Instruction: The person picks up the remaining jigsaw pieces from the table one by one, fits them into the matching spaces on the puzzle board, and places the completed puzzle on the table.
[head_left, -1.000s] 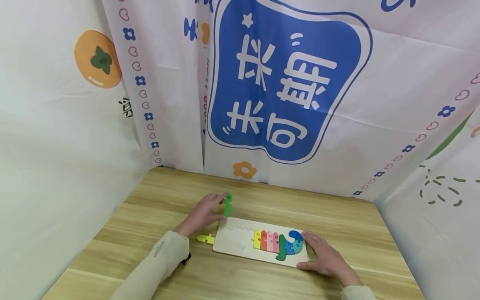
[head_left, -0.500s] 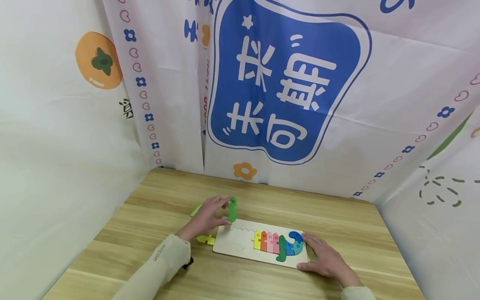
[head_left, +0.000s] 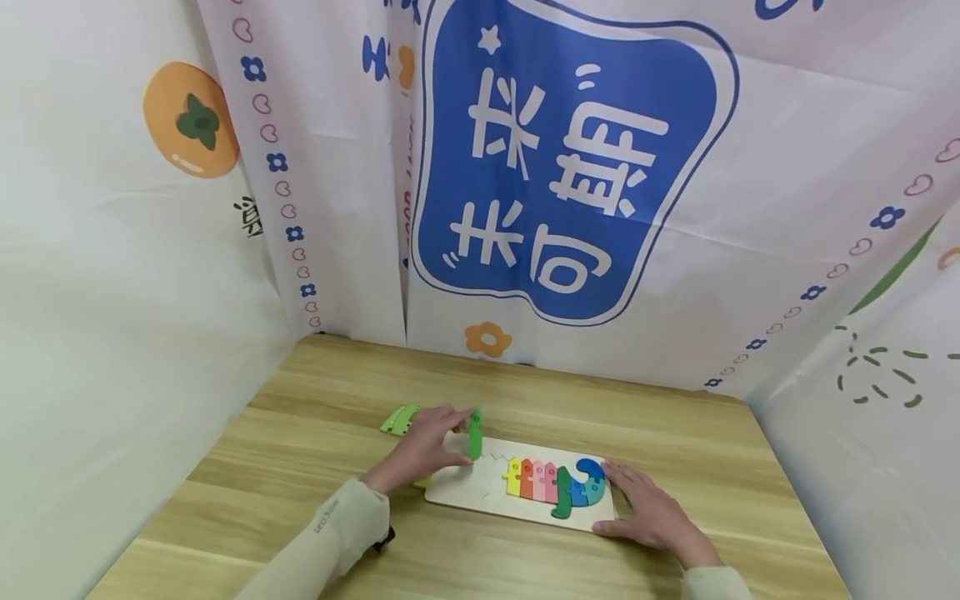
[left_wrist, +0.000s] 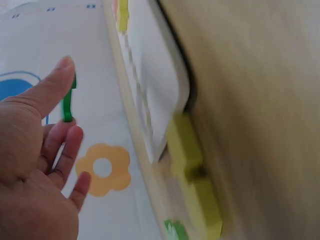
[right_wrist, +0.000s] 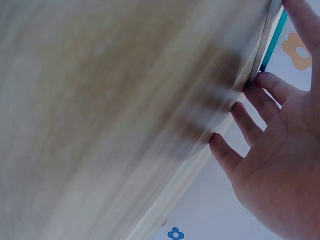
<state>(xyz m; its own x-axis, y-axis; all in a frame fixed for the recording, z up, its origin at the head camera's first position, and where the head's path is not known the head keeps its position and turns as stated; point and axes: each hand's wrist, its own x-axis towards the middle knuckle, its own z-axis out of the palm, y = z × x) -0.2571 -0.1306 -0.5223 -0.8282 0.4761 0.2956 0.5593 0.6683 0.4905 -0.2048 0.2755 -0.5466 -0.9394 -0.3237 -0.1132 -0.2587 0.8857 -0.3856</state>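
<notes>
Between thumb and fingertips, my left hand pinches a green puzzle piece upright over the far left part of the pale puzzle board. In the left wrist view, this green piece shows edge-on. Coloured pieces fill the board's right half: a yellow one, orange and pink strips, a dark green one and blue ones. My right hand rests at the board's right end, thumb near the front corner and fingers along the far corner, spread and fairly straight.
A light green piece lies on the wooden table behind my left hand. A yellow piece lies at the board's left end, mostly hidden by the hand in the head view. Printed white cloth hangs around the table.
My left hand has carried the green piece right and toward me, over the board. The light green piece behind it has come into view. My right hand stays at the board's end.
</notes>
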